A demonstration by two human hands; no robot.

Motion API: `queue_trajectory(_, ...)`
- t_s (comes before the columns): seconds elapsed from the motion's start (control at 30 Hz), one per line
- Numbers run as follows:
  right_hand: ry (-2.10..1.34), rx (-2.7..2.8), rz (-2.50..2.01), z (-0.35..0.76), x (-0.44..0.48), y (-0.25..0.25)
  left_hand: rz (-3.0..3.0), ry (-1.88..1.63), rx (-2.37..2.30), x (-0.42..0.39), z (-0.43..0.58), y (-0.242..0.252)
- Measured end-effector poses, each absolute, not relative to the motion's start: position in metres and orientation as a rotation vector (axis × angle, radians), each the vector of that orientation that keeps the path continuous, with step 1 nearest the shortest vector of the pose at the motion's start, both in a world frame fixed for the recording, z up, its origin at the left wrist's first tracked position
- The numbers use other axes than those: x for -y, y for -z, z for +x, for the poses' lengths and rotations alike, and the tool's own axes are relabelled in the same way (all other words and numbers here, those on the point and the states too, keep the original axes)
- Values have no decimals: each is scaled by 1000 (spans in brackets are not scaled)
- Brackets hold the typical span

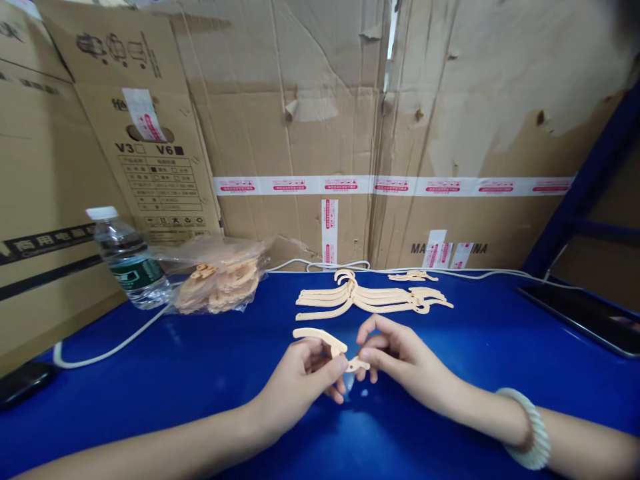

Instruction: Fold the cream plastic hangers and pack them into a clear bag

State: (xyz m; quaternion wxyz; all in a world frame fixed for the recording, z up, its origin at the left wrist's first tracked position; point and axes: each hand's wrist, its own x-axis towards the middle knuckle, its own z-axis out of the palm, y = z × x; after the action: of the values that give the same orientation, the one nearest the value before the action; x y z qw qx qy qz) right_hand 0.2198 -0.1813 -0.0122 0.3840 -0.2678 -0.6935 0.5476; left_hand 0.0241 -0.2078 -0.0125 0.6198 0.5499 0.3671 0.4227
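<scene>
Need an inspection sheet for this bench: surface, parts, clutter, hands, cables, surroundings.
Surface: glossy blue tabletop, light reflections.
Job's things: slim curved pale-beige piece and small holed pale-beige piece at the hands; row of curved pale-beige pieces behind; clear plastic bag of beige pieces left.
Clutter: clear green-labelled bottle; flat black device right; black object left.
Grippers: left bare hand holds curved piece; right bare hand, pale-green bracelet on wrist, at small piece, grip unclear.
Cables: white cables left and along back.
Surroundings: brown cardboard behind and left; blue frame right.
</scene>
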Motion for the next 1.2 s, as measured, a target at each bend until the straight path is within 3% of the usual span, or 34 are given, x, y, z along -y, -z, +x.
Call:
queue_trajectory(0.2, -232, 2233, -946, 260, 142, -1, 1214, -1062, -868, 202, 18, 10)
queue_trajectory(0.3, 35, 2351, -1076, 278, 123, -2, 1180, -1059, -876, 196, 13, 6)
queue_trajectory(0.9, -353, 2244, -1075, 296, 126, 10, 1115, -1183, -1057, 176, -32, -7)
queue_trajectory(1.2, -175, 2145, -928, 296, 143, 6, 1052, -1186, -912, 180, -31, -1)
